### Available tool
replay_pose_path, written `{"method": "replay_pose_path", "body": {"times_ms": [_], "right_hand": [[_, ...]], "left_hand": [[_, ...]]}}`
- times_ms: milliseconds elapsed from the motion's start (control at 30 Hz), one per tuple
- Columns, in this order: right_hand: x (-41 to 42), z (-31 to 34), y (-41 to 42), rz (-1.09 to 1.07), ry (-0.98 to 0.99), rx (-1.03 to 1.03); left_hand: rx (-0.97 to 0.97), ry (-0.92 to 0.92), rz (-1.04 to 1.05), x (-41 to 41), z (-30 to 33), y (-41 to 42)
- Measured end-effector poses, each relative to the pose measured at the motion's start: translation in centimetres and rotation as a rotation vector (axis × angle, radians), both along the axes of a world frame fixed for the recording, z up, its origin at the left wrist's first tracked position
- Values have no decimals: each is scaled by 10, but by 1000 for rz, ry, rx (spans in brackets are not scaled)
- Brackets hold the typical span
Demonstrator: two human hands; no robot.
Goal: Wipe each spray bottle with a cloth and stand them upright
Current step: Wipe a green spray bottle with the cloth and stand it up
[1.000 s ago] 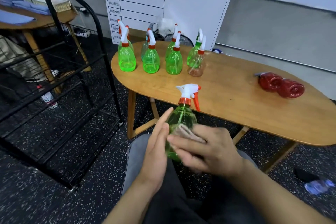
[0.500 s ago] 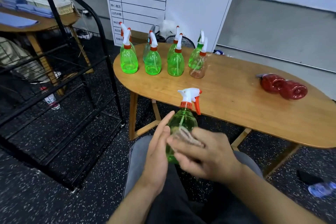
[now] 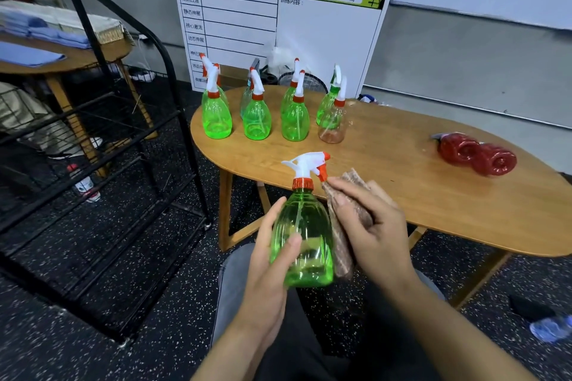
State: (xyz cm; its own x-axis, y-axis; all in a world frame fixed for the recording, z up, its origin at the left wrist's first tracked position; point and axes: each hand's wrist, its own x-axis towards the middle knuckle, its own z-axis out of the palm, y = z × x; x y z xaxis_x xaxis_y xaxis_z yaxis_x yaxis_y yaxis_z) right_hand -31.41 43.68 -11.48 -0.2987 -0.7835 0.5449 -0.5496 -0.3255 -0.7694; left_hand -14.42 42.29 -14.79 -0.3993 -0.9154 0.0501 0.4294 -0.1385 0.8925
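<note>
head view, standing bottles point(image 3: 257, 116), red bottles point(image 3: 476, 153), rack point(image 3: 102, 145)

Glossy translucent green plastic bottle point(image 3: 305, 244), ribbed brown cloth point(image 3: 346, 210), smooth varnished wooden table point(image 3: 402, 182), black metal rack point(image 3: 130, 145).

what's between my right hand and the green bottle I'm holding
In the head view, a folded brown cloth lies between the right hand and the green plastic spray bottle.

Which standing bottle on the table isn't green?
The clear brownish plastic spray bottle at the right end of the front row; the other standing bottles are bright green.
</note>
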Motion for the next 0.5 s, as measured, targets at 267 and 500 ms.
{"method": "replay_pose_path", "body": {"times_ms": [267,500], "right_hand": [[2,11,-7,-61,49,5],[14,-8,0,5,252,19]], "left_hand": [[-39,-49,-38,-3,-3,2],[-58,-86,46,-2,-8,-2]]}}
